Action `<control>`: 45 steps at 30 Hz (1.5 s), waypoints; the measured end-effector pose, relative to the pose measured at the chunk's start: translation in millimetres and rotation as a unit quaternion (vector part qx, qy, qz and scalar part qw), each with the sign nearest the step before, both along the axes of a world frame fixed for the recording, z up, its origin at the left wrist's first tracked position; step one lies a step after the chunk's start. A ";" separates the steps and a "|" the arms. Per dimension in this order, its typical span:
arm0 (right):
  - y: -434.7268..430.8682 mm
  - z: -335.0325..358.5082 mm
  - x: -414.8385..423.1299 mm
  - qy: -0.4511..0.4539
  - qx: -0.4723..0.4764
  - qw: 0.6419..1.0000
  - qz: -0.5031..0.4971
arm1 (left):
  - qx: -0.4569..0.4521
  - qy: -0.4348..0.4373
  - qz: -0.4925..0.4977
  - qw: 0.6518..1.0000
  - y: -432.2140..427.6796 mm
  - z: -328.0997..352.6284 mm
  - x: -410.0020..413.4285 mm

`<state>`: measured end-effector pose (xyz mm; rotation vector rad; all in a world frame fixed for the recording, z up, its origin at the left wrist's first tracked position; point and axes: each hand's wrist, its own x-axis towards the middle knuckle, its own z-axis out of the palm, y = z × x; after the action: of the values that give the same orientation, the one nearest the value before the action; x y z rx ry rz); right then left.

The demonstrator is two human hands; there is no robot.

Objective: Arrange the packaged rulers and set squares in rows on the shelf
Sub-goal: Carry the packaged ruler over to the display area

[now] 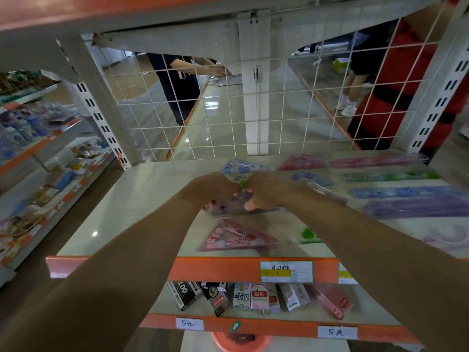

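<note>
Packaged rulers point(431, 209) are lying lengthwise in 4 rows on the right half of the pale shelf point(142, 199), which is showing bare board across its left half. A white wire grid point(228, 123) is standing along the back of the shelf, and 2 people are standing on the floor beyond it. From back to front the rows are running pink ruler point(375, 161), green ruler point(388, 176), blue ruler point(406, 193) and purple ruler point(416, 208), each near the next.

To the left of the rulers, a blue set square point(241, 166) and a dark pink set square point(302, 161) are lying near the grid. A pink set square point(238, 237) in a clear packet is lying near the orange front edge point(215, 269).

Between the blue and the pink set squares, at mid shelf, both hands are holding a purple packet point(228, 208); whether it is touching the board cannot be told. The left hand point(215, 189) is gripping its left end and the right hand point(266, 190) is gripping its right part, the fingers of both curled and clamped on the plastic. A green-printed packet point(308, 235) is showing from under the right forearm.

A price label point(286, 271) is sticking on the front edge, and small boxes point(243, 297) are standing on the shelf below.
</note>
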<state>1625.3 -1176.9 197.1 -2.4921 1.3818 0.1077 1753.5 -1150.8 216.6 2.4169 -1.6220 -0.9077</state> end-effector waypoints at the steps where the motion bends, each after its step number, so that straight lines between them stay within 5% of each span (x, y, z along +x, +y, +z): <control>1: 0.9 0.1 0.1 -0.006 0.003 1.000 -0.002 | 0.007 0.004 0.002 1.000 0.1 0.4 0.6; 22: -3.1 12.0 1.6 -0.006 0.114 0.992 -0.060 | 0.046 0.097 0.031 0.994 -4.3 -0.4 10.1; 45: 17.6 9.1 7.6 -0.006 0.052 0.998 -0.028 | 0.056 0.118 0.091 0.987 -7.8 -2.6 6.0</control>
<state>1632.9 -1159.3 206.2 -2.3637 1.4033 0.1489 1759.4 -1158.6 214.1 2.3704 -1.2777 -1.2263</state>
